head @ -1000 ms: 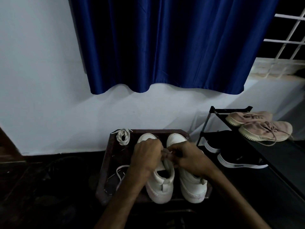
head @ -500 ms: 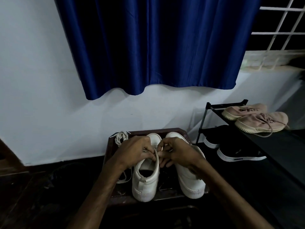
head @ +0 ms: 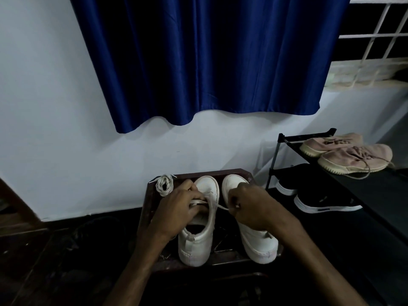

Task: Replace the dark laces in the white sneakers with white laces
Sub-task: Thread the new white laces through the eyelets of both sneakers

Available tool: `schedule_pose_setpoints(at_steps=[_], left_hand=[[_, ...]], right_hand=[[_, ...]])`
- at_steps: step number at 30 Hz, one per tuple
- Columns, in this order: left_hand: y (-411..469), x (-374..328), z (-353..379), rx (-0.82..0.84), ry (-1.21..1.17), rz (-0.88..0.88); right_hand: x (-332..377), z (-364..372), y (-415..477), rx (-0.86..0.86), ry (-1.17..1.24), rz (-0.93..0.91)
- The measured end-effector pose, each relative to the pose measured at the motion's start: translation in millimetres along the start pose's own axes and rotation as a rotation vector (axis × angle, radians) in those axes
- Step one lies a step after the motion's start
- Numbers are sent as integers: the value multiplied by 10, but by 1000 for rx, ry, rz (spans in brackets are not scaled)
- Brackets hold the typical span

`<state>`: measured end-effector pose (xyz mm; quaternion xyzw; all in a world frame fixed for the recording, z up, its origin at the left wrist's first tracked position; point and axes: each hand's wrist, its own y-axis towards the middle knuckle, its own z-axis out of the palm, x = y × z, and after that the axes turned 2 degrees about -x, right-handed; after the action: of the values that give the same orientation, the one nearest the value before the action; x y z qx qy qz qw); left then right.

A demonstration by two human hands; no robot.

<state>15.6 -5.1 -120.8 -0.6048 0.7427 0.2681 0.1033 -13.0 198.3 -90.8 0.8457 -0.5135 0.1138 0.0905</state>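
White lace [head: 217,206] ran taut across left sneaker [head: 198,226] on tray [head: 147,202]; left hand [head: 176,212] and right hand [head: 249,208] each pinched 1 end. Risk: uneven pulling could draw 1 end out. Spare lace [head: 164,185] lay coiled nearby.

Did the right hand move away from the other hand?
Yes. Against the left sneaker, which stays on the stool, the right hand has pulled rightward over the right sneaker, drawing the white lace taut.
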Motion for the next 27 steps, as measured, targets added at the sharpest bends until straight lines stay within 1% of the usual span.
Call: schedule_pose_setpoints(at_steps=[2, 4, 7, 9, 12, 14, 16, 18, 20, 21, 23, 25, 27], left_hand=[[-13, 17, 24, -19, -1, 3], [-16, 39, 43, -26, 7, 14], [-10, 93, 62, -21, 37, 41], [-17, 110, 71, -11, 36, 56], [-43, 64, 81, 19, -53, -3], [-56, 38, 100, 13, 25, 7], [-81, 1, 107, -16, 127, 10], [-108, -18, 116, -76, 208, 11], [-124, -9, 134, -126, 156, 23], [-129, -1, 142, -136, 85, 18], [-130, 29, 176, -137, 0, 5], [-129, 43, 200, -132, -13, 7], [-129, 37, 201, -126, -14, 7]], right_hand=[[59, -22, 28, 60, -56, 35], [110, -19, 99, 37, -22, 46], [198, 42, 162, 23, 96, -12], [242, 92, 132, -26, 134, -36], [294, 120, 52, -111, 77, -22], [346, 118, -16, -109, 34, -21], [373, 97, -138, -39, 32, -14], [369, 44, -304, 111, 19, -6], [342, -11, -458, 233, 25, 28], [329, -30, -486, 235, 36, 50], [308, -41, -430, 150, 52, 68], [302, 9, -276, -15, 80, 64], [347, 83, -141, -135, 147, 49]])
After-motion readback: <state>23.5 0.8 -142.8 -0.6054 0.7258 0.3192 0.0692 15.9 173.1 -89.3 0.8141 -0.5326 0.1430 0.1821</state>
